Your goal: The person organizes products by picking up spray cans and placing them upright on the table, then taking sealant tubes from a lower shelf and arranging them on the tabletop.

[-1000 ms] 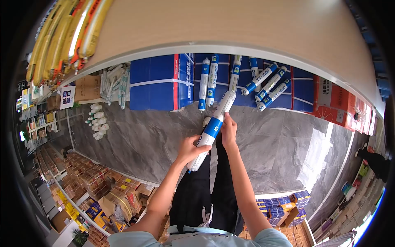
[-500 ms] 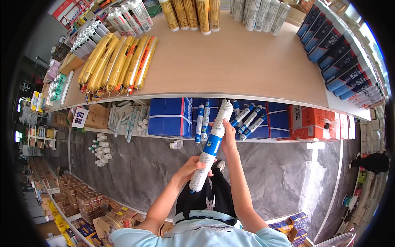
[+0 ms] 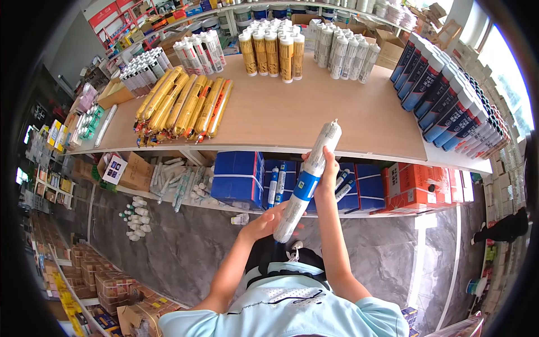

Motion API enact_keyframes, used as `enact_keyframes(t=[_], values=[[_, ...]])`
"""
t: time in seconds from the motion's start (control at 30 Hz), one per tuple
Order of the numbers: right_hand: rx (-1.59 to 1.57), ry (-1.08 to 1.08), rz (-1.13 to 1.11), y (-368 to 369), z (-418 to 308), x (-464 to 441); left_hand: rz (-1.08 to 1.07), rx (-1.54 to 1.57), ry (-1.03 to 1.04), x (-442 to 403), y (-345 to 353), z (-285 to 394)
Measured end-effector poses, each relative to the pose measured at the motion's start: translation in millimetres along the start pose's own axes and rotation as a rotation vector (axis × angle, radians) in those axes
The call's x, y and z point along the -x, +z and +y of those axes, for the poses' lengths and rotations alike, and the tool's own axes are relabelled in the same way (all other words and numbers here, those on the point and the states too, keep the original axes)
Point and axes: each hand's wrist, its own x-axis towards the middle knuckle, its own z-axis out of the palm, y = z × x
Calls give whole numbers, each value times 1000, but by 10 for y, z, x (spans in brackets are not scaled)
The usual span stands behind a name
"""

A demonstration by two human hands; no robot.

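A long white sausage-shaped tube with a blue band is held at a slant in front of my body, its upper end over the table's front edge. My right hand is wrapped round its upper half. Near the lower end, my left hand lies against the tube with its fingers spread, some hidden behind it. Similar blue-and-white tubes lie on blue boxes on the shelf below the tabletop.
On the wooden tabletop are yellow packs, gold cartridges, grey cartridges and dark blue cartridges. Red boxes sit on the lower shelf. White bottles stand on the floor. Another person is at the far right.
The view has tilted up, showing more of the tabletop. The tube has risen from below the tabletop to its front edge. My left hand's fingers have opened from their grip.
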Motion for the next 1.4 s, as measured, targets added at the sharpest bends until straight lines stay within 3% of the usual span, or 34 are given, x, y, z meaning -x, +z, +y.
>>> enact_keyframes(t=[0.13,0.2,0.4,0.57,0.77,0.87,1.03,1.13,1.4], values=[[17,-202,-5,300,-214,-111,38,-117,-100,147,-137,8],[22,-229,46,457,-263,-205,63,-91,-15,193,-215,66],[-7,-384,75,673,-184,-392,413,-328,233,249,-665,631],[25,-352,-4,458,50,-330,412,-266,464,354,-912,1279],[-230,-199,15,506,359,-309,425,-69,573,300,-1136,1814],[-225,-174,45,626,421,-278,422,108,581,283,-1215,1951],[-145,-141,-12,722,442,-312,410,119,582,293,-1259,2080],[-16,-127,-70,747,398,-344,509,161,588,276,-1251,2095],[17,-118,-47,709,367,-557,538,195,605,80,-1205,2134]])
